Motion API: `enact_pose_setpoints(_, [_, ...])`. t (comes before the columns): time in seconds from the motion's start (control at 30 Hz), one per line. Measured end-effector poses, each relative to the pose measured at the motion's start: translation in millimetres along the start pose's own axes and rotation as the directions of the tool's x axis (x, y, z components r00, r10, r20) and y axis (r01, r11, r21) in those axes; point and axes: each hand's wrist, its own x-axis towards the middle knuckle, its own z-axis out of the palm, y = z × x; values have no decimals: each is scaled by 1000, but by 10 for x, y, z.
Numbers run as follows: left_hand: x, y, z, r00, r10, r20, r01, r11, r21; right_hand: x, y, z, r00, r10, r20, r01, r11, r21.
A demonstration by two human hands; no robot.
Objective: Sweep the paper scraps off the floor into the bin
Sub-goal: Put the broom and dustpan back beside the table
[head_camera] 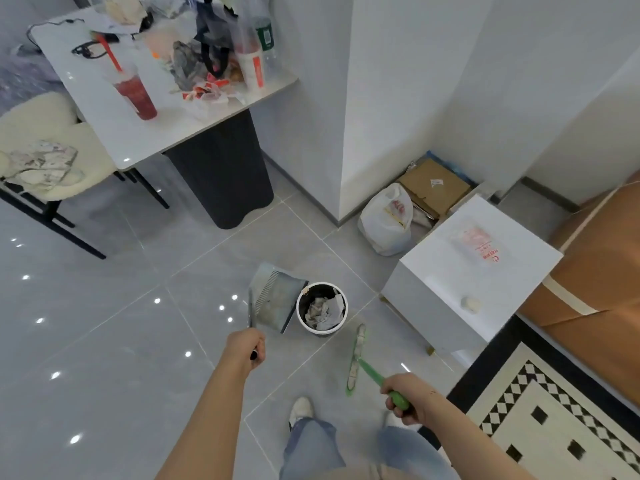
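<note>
A cluttered desk [104, 109] is standing at ten o'clock, carrying one red drink cup [136, 95] and a heap of wrappers, with a dark pedestal [225, 174] under it and a cream chair [45, 133] beside it. At two o'clock a white plastic bag [386, 223] and flattened cardboard [433, 183] are sitting in the corner, next to a white cabinet [460, 271]; a chequered rug [554, 410] is lying at four o'clock.

Dead centre, the one small bin [322, 308] is standing on the grey floor [104, 341], and the paper scraps [323, 308] are lying crumpled inside it. The dustpan [277, 296] is tilting against the bin's nine o'clock rim, touching it.

The left hand [246, 349] is reaching forward with arm extended, fingers wrapping tightly round the dustpan's thin dark handle. The right hand [408, 396] is clenching the green handle of the single broom [356, 358], whose bristle head is resting on the floor just at five o'clock of the bin. Two shoes are showing below, at six o'clock.
</note>
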Motion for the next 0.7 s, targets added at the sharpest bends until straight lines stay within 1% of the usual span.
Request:
enact_pose_setpoints(0.2, [273,204,138,998,-28,55,18,985,172,-4,-163,69,999,-14,-52,16,999,39])
enact_pose_setpoints(0.3, [267,229,270,997,-17,72,1,977,213,2,-150,48,996,8,-86,-3,999,54])
enact_pose_setpoints(0.37, [240,208,382,996,-8,90,-14,973,232,-13,-123,47,996,16,-89,-7,994,105])
enact_pose_setpoints(0.43, [219,150,488,994,0,105,-26,968,249,-69,-104,40,997,5,-73,10,978,210])
enact_pose_setpoints(0.5, [204,75,584,993,-2,120,-27,969,244,-135,-96,18,998,-28,-58,46,939,341])
enact_pose_setpoints(0.6, [170,-31,757,989,-7,147,-30,967,251,-168,-73,-76,997,-57,-43,71,841,536])
enact_pose_setpoints(0.7, [109,-131,921,982,-40,184,-4,972,234,-143,-3,-176,998,-60,-34,68,734,676])
